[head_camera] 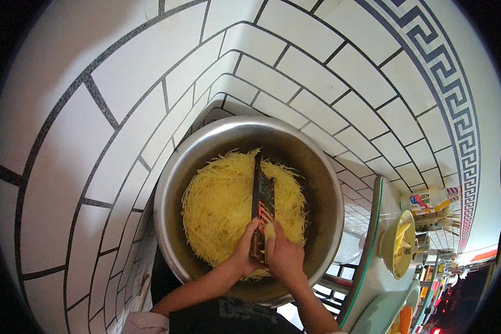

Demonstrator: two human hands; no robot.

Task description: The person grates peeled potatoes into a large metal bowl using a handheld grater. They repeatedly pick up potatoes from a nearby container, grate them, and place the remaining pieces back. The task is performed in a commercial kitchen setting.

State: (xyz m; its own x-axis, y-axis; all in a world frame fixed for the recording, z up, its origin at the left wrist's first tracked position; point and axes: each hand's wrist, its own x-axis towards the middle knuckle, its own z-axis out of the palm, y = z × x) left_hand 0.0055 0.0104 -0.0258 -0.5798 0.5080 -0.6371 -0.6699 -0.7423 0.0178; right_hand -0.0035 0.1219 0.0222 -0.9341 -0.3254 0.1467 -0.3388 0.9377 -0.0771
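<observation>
A large round metal pot (167,196) stands before me, holding a heap of thin pale-yellow vegetable shreds (221,196). Over the heap, a dark flat hand grater (264,190) leans with its far end in the shreds. My left hand (250,250) grips the grater's near end. My right hand (286,254) holds a pale-yellow piece of vegetable (269,231) against the grater's right face, its fingers covering part of the piece.
Tiled walls (313,71) meet in a corner beyond the pot. On the right, a counter (375,234) bears a yellow bowl (396,246) with pale pieces inside, a plastic container with writing (428,200) and a pale green tray (380,311). An orange vegetable piece (406,319) lies at the lower right.
</observation>
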